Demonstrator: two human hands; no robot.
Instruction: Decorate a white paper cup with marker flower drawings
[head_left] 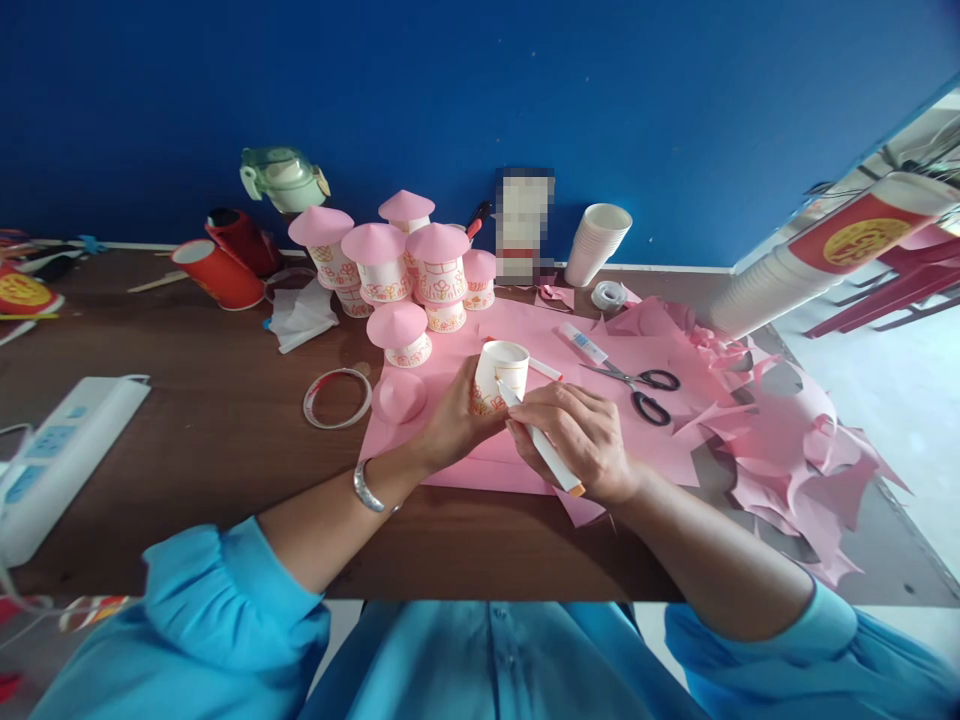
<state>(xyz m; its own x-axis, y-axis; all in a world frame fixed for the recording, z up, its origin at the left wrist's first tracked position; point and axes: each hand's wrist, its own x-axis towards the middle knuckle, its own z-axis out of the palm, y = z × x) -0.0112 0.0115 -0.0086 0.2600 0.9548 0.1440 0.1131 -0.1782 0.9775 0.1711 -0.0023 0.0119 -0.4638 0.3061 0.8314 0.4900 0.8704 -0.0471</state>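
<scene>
My left hand (461, 415) is wrapped round a white paper cup (504, 365), its open rim facing up, with red and orange drawings on its side. In my right hand (581, 435) is a white marker pen (553, 458) with an orange end; its tip is at the cup's side. Beneath both hands lies a sheet of pink paper (480, 465). A pink paper cone (401, 397) lies left of the cup. Behind it stand several decorated cups with pink cone roofs (375, 245), some of them stacked. Another marker (544, 370) lies just behind the cup.
To the right are scissors (637, 385), a glue tube (583, 343) and pink paper scraps (802, 450). Stacks of white cups (598, 240) stand behind. On the left are a tape roll (337, 400), red cups (217, 275) and a power strip (71, 460). A blue wall (420, 100) bounds the table.
</scene>
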